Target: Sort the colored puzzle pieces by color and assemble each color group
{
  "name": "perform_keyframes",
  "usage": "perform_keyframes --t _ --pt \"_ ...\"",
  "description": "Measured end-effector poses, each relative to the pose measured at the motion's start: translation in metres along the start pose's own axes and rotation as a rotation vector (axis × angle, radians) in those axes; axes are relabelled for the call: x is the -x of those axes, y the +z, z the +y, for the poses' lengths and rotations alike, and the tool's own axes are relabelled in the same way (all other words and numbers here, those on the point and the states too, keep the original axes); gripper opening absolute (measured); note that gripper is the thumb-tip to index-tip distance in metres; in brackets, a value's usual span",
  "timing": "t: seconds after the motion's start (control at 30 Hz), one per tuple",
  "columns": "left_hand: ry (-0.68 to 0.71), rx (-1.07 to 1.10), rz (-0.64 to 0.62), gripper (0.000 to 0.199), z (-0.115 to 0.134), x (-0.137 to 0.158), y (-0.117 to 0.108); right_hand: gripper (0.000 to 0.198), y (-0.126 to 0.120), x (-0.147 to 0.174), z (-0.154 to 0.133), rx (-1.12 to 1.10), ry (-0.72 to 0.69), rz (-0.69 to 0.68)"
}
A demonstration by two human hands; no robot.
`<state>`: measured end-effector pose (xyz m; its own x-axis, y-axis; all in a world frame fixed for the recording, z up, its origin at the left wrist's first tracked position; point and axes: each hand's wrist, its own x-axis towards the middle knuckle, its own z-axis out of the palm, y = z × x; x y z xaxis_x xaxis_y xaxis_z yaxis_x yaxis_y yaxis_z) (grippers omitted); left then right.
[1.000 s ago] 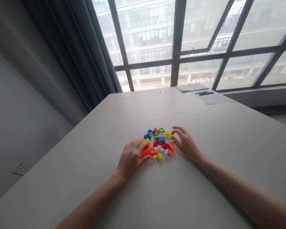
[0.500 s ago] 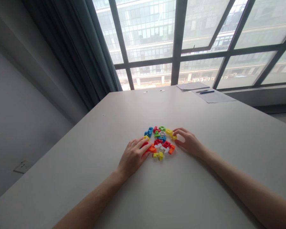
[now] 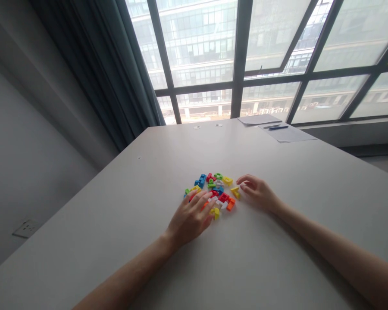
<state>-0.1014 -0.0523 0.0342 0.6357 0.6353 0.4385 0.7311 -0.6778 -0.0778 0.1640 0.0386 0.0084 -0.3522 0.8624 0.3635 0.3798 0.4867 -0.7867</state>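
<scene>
Several small plastic building blocks in blue, red, green, yellow, white and orange lie in a loose cluster. My left hand point(image 3: 190, 217) hovers over the near left of the cluster with its fingers apart, hiding some pieces beneath. Just past its fingertips are a yellow block point(image 3: 216, 213) and a red block point(image 3: 224, 197). My right hand point(image 3: 258, 192) rests at the right side, fingers loosely curved with nothing seen in them. A yellow piece point(image 3: 235, 192) lies just left of its fingers, and an orange block point(image 3: 230, 204) is nearer me. Blue blocks point(image 3: 200, 181) sit at the far left.
The white table point(image 3: 265, 258) carries papers point(image 3: 291, 134) and a pen point(image 3: 278, 128) at its far right. Two round fittings point(image 3: 197, 127) are set near the far edge. Behind stand a window and a dark curtain point(image 3: 113, 73); a wall socket point(image 3: 26, 228) is at left.
My left hand has moved right, over the near part of the cluster, uncovering green and blue pieces at its left. The right fingers have come away from the yellow piece, which now lies free.
</scene>
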Motion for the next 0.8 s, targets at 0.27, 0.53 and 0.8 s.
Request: perform_keyframes --t 0.27,0.53,0.8 --pt "0.022 0.128 -0.117 0.045 0.028 -0.03 0.017 0.015 0.003 0.005 -0.004 0.276 -0.078 0.079" --pt "-0.074 0.184 -0.077 0.038 0.013 -0.025 0.021 0.018 0.001 0.009 -0.005 0.502 -0.163 0.062" --pt "-0.197 0.051 -0.045 0.033 0.008 -0.024 0.026 0.019 0.005 0.011 -0.003 0.599 -0.141 -0.062"
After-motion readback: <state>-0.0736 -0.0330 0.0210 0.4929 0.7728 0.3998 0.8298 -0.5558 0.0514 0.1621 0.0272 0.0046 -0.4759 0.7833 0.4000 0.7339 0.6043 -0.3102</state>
